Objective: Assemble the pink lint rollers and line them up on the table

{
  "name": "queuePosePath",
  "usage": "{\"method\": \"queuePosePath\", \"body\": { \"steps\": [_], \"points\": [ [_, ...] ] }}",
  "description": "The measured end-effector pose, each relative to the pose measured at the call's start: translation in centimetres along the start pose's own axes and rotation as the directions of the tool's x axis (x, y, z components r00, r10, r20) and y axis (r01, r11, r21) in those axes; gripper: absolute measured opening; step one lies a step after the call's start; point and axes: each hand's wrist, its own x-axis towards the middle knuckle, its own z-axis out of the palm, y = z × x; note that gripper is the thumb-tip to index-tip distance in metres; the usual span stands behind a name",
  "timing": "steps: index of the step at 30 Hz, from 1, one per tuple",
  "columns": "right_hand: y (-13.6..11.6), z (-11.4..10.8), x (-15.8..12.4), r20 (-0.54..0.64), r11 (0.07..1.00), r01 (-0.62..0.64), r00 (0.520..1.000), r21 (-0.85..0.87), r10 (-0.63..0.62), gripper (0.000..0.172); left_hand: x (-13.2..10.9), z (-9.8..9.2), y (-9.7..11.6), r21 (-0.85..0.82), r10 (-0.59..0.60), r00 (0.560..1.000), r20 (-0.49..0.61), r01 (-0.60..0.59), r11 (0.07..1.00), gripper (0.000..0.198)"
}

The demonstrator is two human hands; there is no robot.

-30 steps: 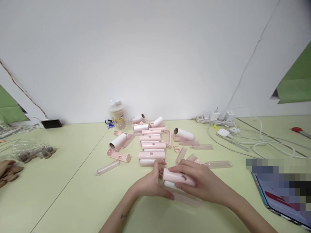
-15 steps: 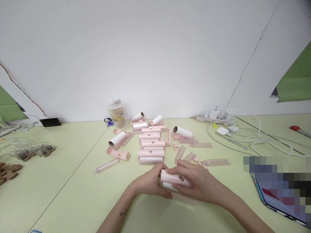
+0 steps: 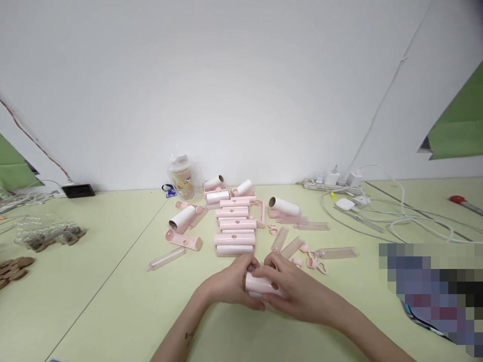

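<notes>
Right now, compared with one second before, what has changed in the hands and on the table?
The right hand moved left, bringing the pink roller slightly left and nearer the wearer. Small pink parts, mostly hidden earlier, now show. Another person's hand has left the brown pieces. The left hand and right hand still hold the roller; the row of pink rollers stayed put.

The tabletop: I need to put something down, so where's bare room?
Mainly between the left hand and brown pieces, nearer than the leftmost clear tube; a smaller patch lies right of the right hand. Crowded: around the pink holders and white adapters.
</notes>
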Motion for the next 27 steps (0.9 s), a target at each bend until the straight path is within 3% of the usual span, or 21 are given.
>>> {"method": "queuePosePath", "body": {
  "steps": [3,6,10,16,19,22,25,27],
  "points": [
    [0.1,0.3,0.1,-0.018,1.0,0.03,0.999,-0.004,-0.03,0.03,-1.1,-0.8,0.9,0.11,-0.066,0.998,0.004,0.065,0.992,0.055],
    [0.1,0.4,0.2,0.0,0.999,0.003,1.0,-0.035,-0.003,0.056,-2.4,-2.1,1.1,0.196,-0.14,0.989,-0.037,0.144,0.97,0.052],
    [0.3,1.3,0.5,-0.041,0.993,-0.102,0.994,-0.05,0.1,0.041,-3.8,-3.8,0.1,0.179,-0.337,0.93,-0.147,0.36,0.916,0.049],
    [0.6,4.7,1.6,-0.207,0.988,-0.123,0.968,0.095,0.14,0.044,-4.2,-4.9,-1.2,0.1,-0.475,0.852,-0.219,0.504,0.858,0.094],
    [0.6,5.4,2.1,-0.249,0.983,-0.151,0.953,0.102,0.172,0.04,-4.2,-4.8,-1.3,0.15,-0.508,0.835,-0.21,0.541,0.827,0.102],
    [1.0,4.3,2.3,-0.231,0.984,-0.165,0.957,0.068,0.176,0.047,-4.1,-4.8,-1.9,0.156,-0.487,0.847,-0.214,0.522,0.839,0.101],
    [3.3,1.2,2.5,-0.254,0.981,-0.193,0.947,0.036,0.196,0.059,-4.1,-4.8,-2.6,0.131,-0.466,0.847,-0.256,0.508,0.851,0.098],
    [6.0,-1.4,3.1,-0.315,0.962,-0.274,0.912,0.014,0.264,0.05,-4.1,-4.8,-2.9,0.151,-0.402,0.851,-0.339,0.47,0.87,0.091]
  ]
}}
